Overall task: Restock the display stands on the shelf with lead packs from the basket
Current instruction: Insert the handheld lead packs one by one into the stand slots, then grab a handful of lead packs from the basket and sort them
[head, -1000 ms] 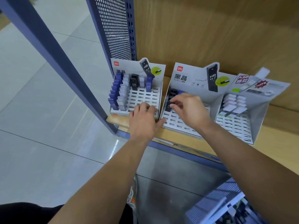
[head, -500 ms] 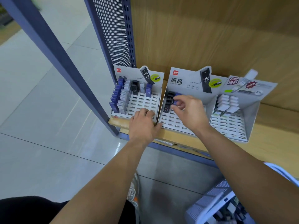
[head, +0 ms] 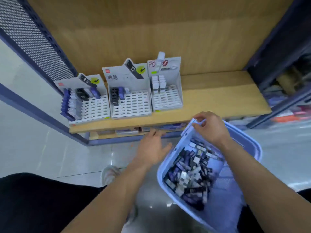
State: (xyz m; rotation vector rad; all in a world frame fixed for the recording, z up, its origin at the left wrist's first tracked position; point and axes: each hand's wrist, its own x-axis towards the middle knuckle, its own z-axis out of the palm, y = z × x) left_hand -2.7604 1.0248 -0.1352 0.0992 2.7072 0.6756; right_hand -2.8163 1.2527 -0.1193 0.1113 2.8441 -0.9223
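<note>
Three white display stands sit side by side on the wooden shelf (head: 213, 100). The left stand (head: 96, 108) holds purple, white and black lead packs along its left side. Only a few dark packs sit at the back of the middle stand (head: 133, 105), and the right stand (head: 168, 100) carries white packs at its back. A light blue basket (head: 252, 147) full of mixed lead packs (head: 190, 174) stands at lower right. My left hand (head: 151, 148) hovers with spread fingers beside the basket's left rim, holding nothing. My right hand (head: 210, 126) is over the basket's far rim with its fingers curled; blur hides what they touch.
A blue perforated side panel (head: 33, 39) and a blue post (head: 33, 110) bound the shelf on the left. A lower shelf (head: 127, 132) with products lies under the wooden one. More stocked shelving (head: 286, 101) stands at the right. My shoe (head: 109, 175) rests on the tiled floor.
Both hands have left the stands and dropped back to the basket. The view has swung right and down, bringing the whole basket into sight.
</note>
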